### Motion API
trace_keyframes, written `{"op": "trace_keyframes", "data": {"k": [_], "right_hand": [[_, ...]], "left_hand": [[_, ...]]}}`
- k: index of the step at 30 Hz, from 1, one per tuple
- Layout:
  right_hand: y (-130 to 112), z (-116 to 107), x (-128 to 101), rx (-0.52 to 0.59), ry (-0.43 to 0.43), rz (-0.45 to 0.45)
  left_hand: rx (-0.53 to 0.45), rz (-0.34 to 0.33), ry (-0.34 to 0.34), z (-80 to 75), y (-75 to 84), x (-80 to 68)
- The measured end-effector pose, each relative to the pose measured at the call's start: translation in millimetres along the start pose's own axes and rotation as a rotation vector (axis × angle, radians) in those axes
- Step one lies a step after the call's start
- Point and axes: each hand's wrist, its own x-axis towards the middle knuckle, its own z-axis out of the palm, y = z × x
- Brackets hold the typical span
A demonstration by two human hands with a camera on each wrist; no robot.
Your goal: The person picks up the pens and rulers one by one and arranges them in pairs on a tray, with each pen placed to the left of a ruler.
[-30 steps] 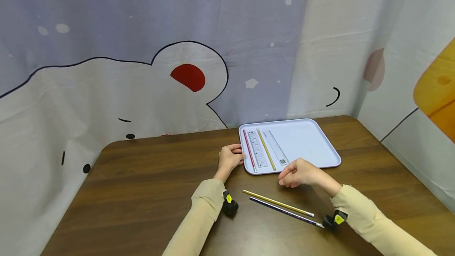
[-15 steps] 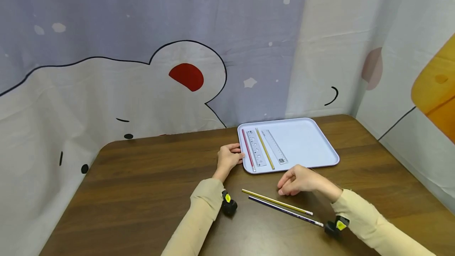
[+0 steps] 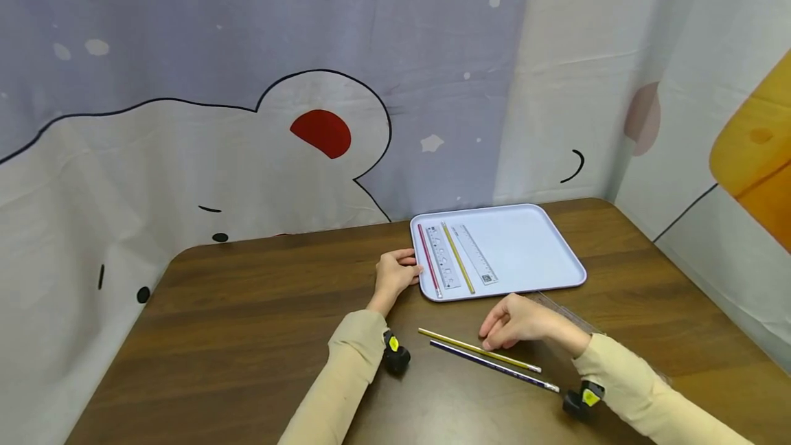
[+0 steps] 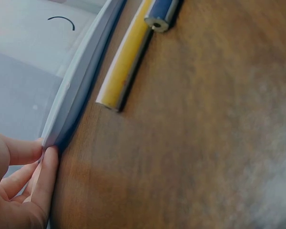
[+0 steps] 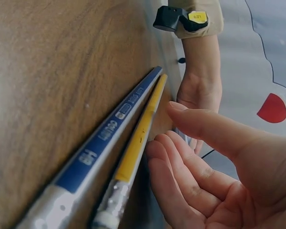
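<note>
A light tray [image 3: 531,253] lies on the brown table and holds a red pencil [image 3: 426,259], a yellow pencil [image 3: 459,259] and two clear rulers [image 3: 443,257]. My left hand [image 3: 395,273] pinches the rim [image 4: 81,81] at the tray's left edge with its fingertips [image 4: 44,181]. A loose yellow pencil [image 3: 478,350] [image 5: 138,143] and a blue pencil [image 3: 500,368] [image 5: 109,133] lie side by side in front of the tray. My right hand [image 3: 516,321] hovers over them, its curved fingers [image 5: 181,171] right beside the yellow pencil, holding nothing.
A clear ruler [image 3: 565,313] lies on the table just behind my right wrist. Printed curtains close off the back and right sides. The table's left half [image 3: 247,335] is bare wood.
My right hand has dropped from the tray's front edge down to the loose pencils, uncovering the clear ruler behind it. My left hand stays on the tray rim.
</note>
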Motion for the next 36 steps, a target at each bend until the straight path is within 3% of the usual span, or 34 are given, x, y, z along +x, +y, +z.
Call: {"op": "trace_keyframes", "data": {"k": [36], "right_hand": [[-2.5,8.4,2.5,-0.140,0.017,-0.022]], "left_hand": [[0.008,-0.002,-0.003,-1.2,0.4,0.1]]}}
